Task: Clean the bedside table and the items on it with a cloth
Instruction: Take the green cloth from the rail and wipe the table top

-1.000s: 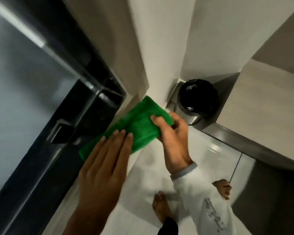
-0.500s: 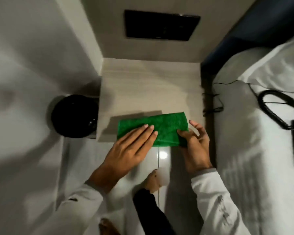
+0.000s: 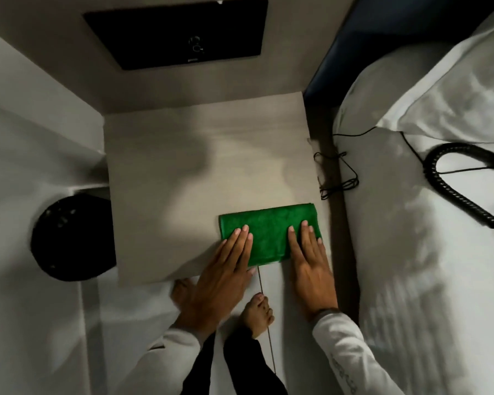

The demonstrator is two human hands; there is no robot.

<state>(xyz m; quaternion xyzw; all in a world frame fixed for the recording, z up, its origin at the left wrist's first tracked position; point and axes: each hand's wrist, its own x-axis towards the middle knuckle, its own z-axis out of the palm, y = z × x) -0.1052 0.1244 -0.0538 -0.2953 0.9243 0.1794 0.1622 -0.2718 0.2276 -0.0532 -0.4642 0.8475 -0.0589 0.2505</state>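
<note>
Both hands are lying flat and open on the green cloth (image 3: 268, 233), pressing it down rather than gripping it: my left hand (image 3: 226, 269) is covering its left end and my right hand (image 3: 308, 260) its right end, fingers stretched forward side by side. Under my palms the folded cloth is sitting at the near right corner of the worktop (image 3: 188, 172), its near edge hanging just past the front rim. Ahead of and to the left of my hands the pale wood surface is showing no objects at all, so I am judging that wiping is only starting here; I cannot tell whether any part has been wiped. Most of the top ahead of my hands is looking untouched by the cloth's present position. Off to the right of my right hand, a coiled black cord (image 3: 451, 192) and thin cable (image 3: 342, 178) are lying on and beside the bed (image 3: 411, 266). Left of my left hand a black bin (image 3: 69, 238) is standing on the floor.
</note>
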